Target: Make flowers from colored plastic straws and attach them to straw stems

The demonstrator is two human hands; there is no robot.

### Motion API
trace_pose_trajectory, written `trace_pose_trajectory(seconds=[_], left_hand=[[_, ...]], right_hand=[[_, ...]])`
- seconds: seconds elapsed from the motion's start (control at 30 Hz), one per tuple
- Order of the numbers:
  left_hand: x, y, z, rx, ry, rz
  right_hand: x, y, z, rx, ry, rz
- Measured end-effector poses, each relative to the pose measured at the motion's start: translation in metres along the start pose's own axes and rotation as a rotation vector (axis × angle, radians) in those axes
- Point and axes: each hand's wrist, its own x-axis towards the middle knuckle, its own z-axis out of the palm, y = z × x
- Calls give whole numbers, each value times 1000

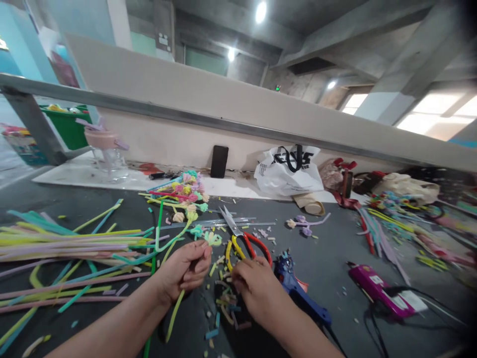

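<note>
In the head view my left hand (188, 266) is closed, pinching a small pale yellow-green pipe-cleaner flower (213, 239) at its head. A yellow-green stem (174, 318) runs down below that hand. My right hand (257, 283) is curled over the handles of a pair of scissors (233, 223), which have one red and one yellow loop. The blades point away from me, slightly parted. Part of the handles and the fingertips are hidden under the hand. Cut pipe-cleaner bits (223, 298) lie between my hands. A blue glue gun (298, 288) rests just right of my right hand.
Long pipe cleaners (74, 243) pile up on the left. Finished flowers (186, 189) lie ahead, near a black phone (219, 161) leaning on the partition. A plastic bag (288, 171) and a lidded cup (108, 154) stand behind. A corded magenta tool (383, 291) lies right.
</note>
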Motion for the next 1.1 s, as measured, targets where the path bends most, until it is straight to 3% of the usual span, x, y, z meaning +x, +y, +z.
trace_pose_trajectory(seconds=[0.13, 0.3, 0.43, 0.57, 0.8, 1.1], left_hand=[[0, -1, -1, 12, -3, -10], [0, 0, -2, 25, -16, -26], [1, -1, 0, 55, 7, -43], [2, -2, 4, 100, 29, -74], [2, -4, 7, 150, 28, -97], [1, -6, 9, 189, 23, -103]], right_hand=[[1, 2, -2, 140, 102, 14], [9, 2, 0, 372, 146, 50], [13, -4, -7, 430, 174, 123], [15, -11, -19, 388, 226, 163], [25, -19, -24, 165, 373, -27], [33, -23, -17, 83, 377, 67]])
